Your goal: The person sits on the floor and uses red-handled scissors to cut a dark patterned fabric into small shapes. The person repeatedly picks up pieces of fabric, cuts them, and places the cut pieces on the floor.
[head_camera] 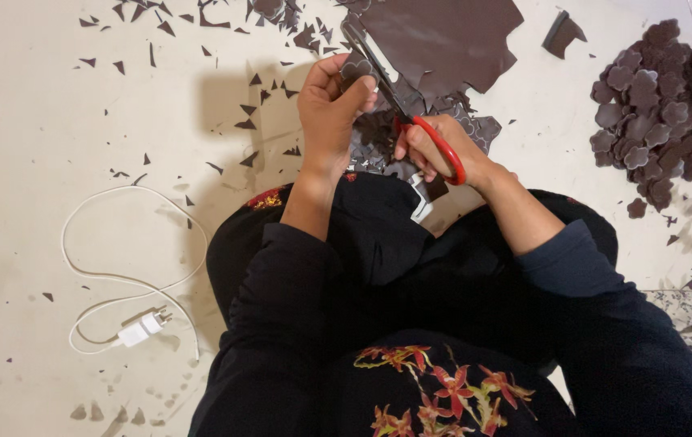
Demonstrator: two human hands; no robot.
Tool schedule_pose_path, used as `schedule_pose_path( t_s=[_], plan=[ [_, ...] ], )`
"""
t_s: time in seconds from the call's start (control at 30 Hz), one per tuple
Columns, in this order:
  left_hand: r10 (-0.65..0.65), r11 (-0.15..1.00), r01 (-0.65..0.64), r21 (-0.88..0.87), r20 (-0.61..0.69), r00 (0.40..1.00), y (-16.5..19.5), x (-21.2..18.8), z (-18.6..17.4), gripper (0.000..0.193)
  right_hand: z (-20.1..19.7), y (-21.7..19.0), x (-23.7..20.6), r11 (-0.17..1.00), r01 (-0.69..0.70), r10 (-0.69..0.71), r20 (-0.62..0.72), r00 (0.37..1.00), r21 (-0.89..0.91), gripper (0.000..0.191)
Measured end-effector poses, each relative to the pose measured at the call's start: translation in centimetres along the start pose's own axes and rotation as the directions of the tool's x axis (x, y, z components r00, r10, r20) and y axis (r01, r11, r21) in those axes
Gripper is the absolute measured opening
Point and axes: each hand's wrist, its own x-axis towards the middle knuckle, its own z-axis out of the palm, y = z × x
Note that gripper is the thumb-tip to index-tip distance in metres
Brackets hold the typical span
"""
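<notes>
My left hand (331, 105) pinches a small dark brown cut-out piece (355, 68) between thumb and fingers. My right hand (435, 147) grips red-handled scissors (410, 113), whose blades point up and left and meet the piece. Beneath both hands lies a large dark brown sheet (443, 36) with ragged cut edges, and a few cut shapes sit on my lap area (475, 129). My dark sleeves and flower-patterned clothing fill the lower frame.
A heap of finished brown flower-like shapes (653, 105) lies on the pale floor at the right. Small brown offcuts (160, 28) are scattered along the top. A white charger plug (142, 328) with a looping cable (79, 267) lies at the left.
</notes>
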Motion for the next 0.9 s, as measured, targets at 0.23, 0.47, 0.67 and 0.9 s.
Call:
schedule_pose_path(
  t_s=[0.23, 0.47, 0.67, 0.9],
  plan=[
    [0.022, 1.0, -0.022, 0.018, 0.018, 1.0, -0.3, 0.5, -0.4, 0.018, -0.7, -0.2, 0.1, 0.996, -0.086, 0.086, 0.028, 0.996, -0.004, 0.089],
    [-0.024, 0.988, 0.017, 0.155, 0.043, 0.999, 0.3, 0.3, -1.1, 0.009, -1.1, -1.1, -0.3, 0.983, -0.019, 0.028, 0.047, 0.999, -0.181, 0.106],
    [-0.06, 0.962, 0.034, 0.271, 0.088, 0.994, 0.6, 0.2, -1.1, 0.007, -1.0, -1.1, -0.1, 0.985, -0.029, 0.038, 0.047, 0.998, -0.173, 0.104],
    [-0.043, 0.947, 0.011, 0.321, 0.092, 0.995, 0.2, 0.3, -1.3, 0.012, -0.6, -0.9, 0.0, 0.982, 0.003, 0.005, 0.042, 0.999, -0.188, 0.102]
  ],
)
